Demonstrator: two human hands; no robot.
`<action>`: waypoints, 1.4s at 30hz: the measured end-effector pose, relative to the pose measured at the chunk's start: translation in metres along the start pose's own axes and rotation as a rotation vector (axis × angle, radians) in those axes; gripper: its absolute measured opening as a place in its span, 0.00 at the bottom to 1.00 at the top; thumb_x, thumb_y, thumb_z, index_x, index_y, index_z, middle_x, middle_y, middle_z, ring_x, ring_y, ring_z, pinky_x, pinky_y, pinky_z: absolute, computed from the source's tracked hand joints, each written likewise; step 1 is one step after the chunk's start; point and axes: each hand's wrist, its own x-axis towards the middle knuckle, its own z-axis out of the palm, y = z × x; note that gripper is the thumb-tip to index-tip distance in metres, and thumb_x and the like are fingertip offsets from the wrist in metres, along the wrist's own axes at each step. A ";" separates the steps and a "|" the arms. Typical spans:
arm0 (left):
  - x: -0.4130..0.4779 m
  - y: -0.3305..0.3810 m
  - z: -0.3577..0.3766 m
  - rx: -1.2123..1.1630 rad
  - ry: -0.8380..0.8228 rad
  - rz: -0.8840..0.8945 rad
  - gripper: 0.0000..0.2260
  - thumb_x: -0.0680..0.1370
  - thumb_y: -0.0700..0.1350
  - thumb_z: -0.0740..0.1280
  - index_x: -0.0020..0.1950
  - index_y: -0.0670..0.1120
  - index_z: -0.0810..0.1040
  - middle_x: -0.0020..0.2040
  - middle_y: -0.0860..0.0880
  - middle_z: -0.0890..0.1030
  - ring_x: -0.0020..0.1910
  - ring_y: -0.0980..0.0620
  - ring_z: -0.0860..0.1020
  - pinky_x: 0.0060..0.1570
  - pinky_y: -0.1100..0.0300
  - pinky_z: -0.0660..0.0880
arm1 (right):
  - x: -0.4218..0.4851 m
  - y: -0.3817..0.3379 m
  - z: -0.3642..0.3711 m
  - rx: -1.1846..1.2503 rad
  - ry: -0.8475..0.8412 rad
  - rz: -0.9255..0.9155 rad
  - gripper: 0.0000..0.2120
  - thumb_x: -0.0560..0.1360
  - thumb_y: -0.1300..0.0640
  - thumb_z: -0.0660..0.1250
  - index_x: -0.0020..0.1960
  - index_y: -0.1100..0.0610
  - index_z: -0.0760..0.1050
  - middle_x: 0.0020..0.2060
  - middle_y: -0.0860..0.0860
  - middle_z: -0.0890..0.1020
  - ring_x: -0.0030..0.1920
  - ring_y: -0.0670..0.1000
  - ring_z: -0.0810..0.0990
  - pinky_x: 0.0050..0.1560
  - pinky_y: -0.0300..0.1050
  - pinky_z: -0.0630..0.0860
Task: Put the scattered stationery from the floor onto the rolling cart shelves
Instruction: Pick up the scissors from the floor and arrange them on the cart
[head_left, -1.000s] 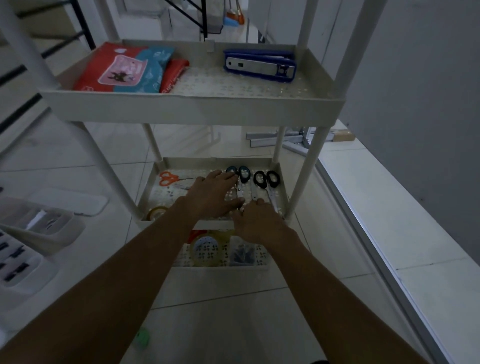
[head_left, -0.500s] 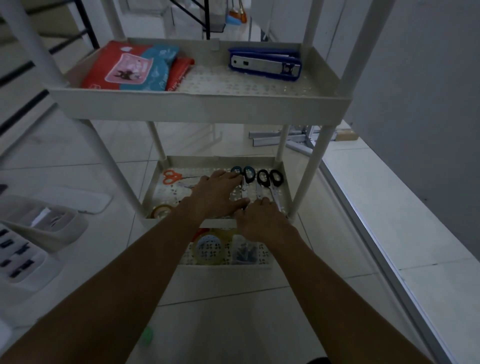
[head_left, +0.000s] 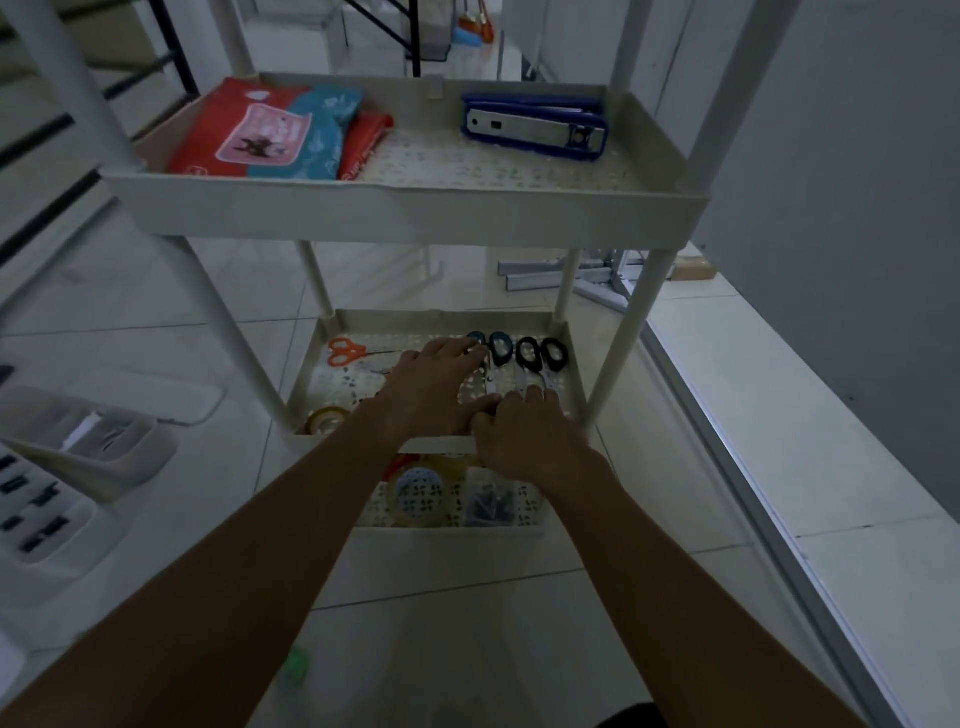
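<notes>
The white rolling cart (head_left: 405, 210) stands in front of me. On its middle shelf (head_left: 436, 317) lie orange scissors (head_left: 345, 352), teal scissors (head_left: 498, 349), black scissors (head_left: 540, 356) and a tape roll (head_left: 324, 418). My left hand (head_left: 434, 392) lies palm down with its fingers spread over this shelf, its fingertips by the teal handles. My right hand (head_left: 524, 439) is at the shelf's front rim, its fingers bent onto the scissor blades; its grip is hidden. The top shelf holds red and blue packets (head_left: 270, 135) and a blue stapler (head_left: 535, 130). A small green item (head_left: 296, 670) lies on the floor.
The bottom shelf holds a clear tape roll (head_left: 418, 491) and a bag of dark clips (head_left: 491, 504). White organiser trays (head_left: 88, 441) and a lid (head_left: 150, 395) sit on the tiles at left. A raised ledge (head_left: 810, 415) and a grey wall run along the right.
Both hands stay over the middle shelf by the scissors, shifting only slightly. The view has drifted a little.
</notes>
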 end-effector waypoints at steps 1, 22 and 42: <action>-0.002 -0.001 0.000 -0.005 0.016 0.003 0.33 0.78 0.64 0.60 0.79 0.50 0.58 0.79 0.49 0.59 0.77 0.45 0.58 0.70 0.41 0.61 | -0.001 0.001 0.000 0.022 0.026 0.013 0.26 0.82 0.46 0.48 0.73 0.60 0.64 0.75 0.63 0.60 0.76 0.62 0.54 0.73 0.59 0.57; -0.088 -0.041 -0.011 0.062 0.129 -0.216 0.37 0.73 0.76 0.49 0.52 0.44 0.76 0.45 0.47 0.78 0.43 0.49 0.76 0.40 0.57 0.74 | 0.040 -0.012 0.016 0.267 0.299 -0.407 0.18 0.78 0.57 0.63 0.66 0.60 0.75 0.63 0.56 0.78 0.64 0.56 0.75 0.65 0.49 0.71; -0.030 -0.066 -0.004 -0.143 0.069 -0.461 0.24 0.77 0.46 0.64 0.72 0.40 0.67 0.71 0.42 0.68 0.70 0.44 0.67 0.66 0.51 0.67 | 0.114 -0.040 0.023 -0.176 0.496 -0.407 0.14 0.80 0.51 0.59 0.61 0.45 0.80 0.56 0.53 0.80 0.59 0.59 0.75 0.61 0.54 0.65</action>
